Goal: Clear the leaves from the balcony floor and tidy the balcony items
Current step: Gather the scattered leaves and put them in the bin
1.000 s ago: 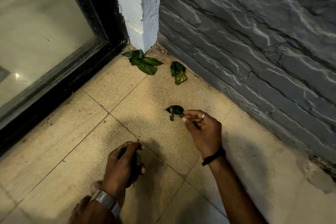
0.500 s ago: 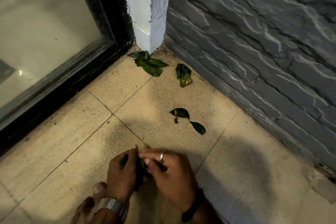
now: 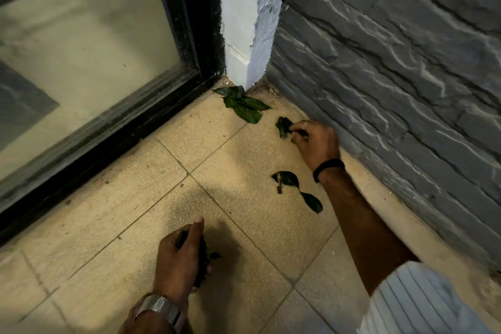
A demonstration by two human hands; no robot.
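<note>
The right hand (image 3: 314, 141) stretches forward on a straight arm, its grip pinched closed. The left hand (image 3: 181, 257) hangs low, nearer the body, fingers curled closed.

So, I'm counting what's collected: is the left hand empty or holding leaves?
Holding leaves: the left hand has its fingers curled round a dark bunch of leaves.

Four leaf clusters (image 3: 242, 104), two hands (image 3: 315, 141)
</note>
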